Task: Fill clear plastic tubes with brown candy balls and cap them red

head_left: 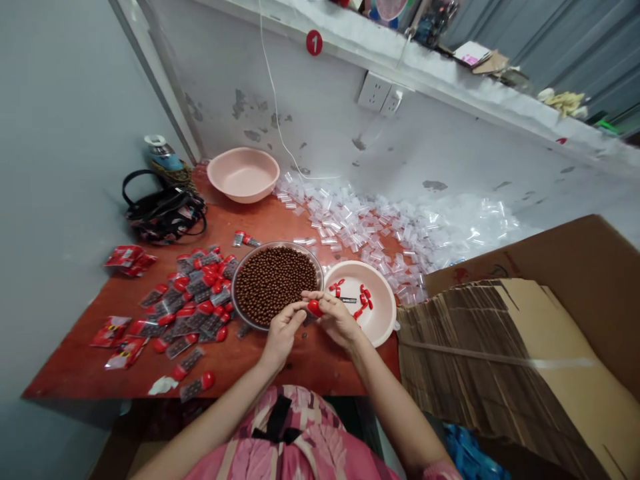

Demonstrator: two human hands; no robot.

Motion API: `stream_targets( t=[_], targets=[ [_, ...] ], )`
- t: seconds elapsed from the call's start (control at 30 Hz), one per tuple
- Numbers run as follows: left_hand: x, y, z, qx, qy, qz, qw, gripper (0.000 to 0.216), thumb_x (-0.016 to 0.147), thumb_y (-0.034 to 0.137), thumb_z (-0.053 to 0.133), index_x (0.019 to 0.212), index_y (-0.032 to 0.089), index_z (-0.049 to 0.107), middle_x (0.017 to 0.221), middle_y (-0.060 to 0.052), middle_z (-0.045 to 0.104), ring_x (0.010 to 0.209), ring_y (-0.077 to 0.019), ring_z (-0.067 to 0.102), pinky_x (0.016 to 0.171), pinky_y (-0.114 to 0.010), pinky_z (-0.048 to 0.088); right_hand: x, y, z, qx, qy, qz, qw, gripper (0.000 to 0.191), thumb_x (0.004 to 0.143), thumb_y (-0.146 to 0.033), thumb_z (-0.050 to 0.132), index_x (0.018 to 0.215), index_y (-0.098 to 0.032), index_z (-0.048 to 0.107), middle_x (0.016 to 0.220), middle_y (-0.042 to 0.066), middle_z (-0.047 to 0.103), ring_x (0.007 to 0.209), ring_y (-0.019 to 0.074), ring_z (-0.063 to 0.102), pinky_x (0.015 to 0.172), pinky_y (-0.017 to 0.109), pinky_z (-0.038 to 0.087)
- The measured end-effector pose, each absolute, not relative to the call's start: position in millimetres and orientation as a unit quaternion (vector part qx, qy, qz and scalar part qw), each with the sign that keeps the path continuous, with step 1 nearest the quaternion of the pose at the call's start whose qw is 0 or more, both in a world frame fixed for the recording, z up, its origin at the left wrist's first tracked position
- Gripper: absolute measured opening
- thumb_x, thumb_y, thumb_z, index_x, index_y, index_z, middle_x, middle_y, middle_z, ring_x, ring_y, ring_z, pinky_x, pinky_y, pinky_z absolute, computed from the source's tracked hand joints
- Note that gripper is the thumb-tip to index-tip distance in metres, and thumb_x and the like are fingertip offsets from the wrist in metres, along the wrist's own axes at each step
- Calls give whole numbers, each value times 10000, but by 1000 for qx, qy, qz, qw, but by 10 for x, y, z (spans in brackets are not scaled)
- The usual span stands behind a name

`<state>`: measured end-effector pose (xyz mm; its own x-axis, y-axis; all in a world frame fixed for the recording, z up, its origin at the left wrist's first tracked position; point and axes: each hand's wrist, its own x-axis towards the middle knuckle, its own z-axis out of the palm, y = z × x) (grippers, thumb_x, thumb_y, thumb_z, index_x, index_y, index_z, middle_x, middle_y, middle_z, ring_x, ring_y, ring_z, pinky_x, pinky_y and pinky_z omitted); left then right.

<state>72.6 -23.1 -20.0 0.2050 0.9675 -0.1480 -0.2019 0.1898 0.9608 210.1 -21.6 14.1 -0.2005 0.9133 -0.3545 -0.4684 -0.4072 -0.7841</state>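
Over the front rim of the bowl of brown beads (pixel 277 280), my two hands meet. My right hand (pixel 339 321) is closed around a small red cap (pixel 315 307). Thumb and fingers of my left hand (pixel 283 333) come together right beside that cap; what they pinch is too small to make out. Just to the right, a pale basin (pixel 383 310) holds loose red caps (pixel 365 293) and a small black-and-white strip (pixel 349 301). On the left lies a heap of red-capped clear tubes (pixel 200 300) filled with dark beads.
Clear empty tubes (pixel 345 217) spread along the wall. A pink basin (pixel 243 175), a black handbag (pixel 167 212) and a bottle (pixel 163 153) stand at the back left. Red packets (pixel 125 351) lie at the left. A box of stacked cardboard (pixel 465 353) borders the right side.
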Motion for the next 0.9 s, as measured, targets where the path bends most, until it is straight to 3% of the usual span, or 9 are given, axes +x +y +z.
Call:
stream_targets(
  t=[0.17,0.33,0.47,0.63,0.77,0.9],
  targets=[
    [611,-212,-197,464,461,491,575,215,767,275,491,907,175,621,999,-59,587,984,-192,503,901,-317,349,1874,-215,114,-357,-160,820,418,250,752,-283,499,973,-175,549,912,41,603,808,148,551,727,373,462],
    [496,-130,-126,522,480,506,492,191,770,243,475,860,195,636,990,-51,588,1006,-186,488,935,-327,317,1641,-175,8,-337,-125,792,493,169,751,-245,496,893,-179,562,851,4,604,771,127,549,759,384,463],
    [436,-44,-184,465,471,503,556,199,754,263,492,859,169,632,963,-68,611,941,-191,533,893,-335,362,1526,-87,-108,-344,-97,789,499,171,755,-276,501,894,-196,560,814,-12,603,747,117,557,755,366,471],
    [381,46,-328,317,467,497,660,303,701,323,570,929,129,615,997,-100,610,915,-197,549,857,-334,387,1566,38,-153,-349,-119,846,386,451,799,-545,350,1023,-187,509,852,50,610,739,133,571,722,378,477],
    [412,91,-378,284,462,493,680,325,685,338,595,932,129,619,967,-94,625,881,-189,559,848,-320,387,1664,122,-168,-335,-128,866,348,611,767,-649,227,1021,-168,504,879,88,603,791,161,573,714,395,471],
    [278,201,-474,263,491,508,657,356,657,363,618,925,129,617,955,-78,631,893,-186,556,841,-306,389,1747,182,-363,-378,-150,838,364,587,764,-640,274,1025,-171,512,946,98,589,806,158,575,697,348,472]
  ],
)
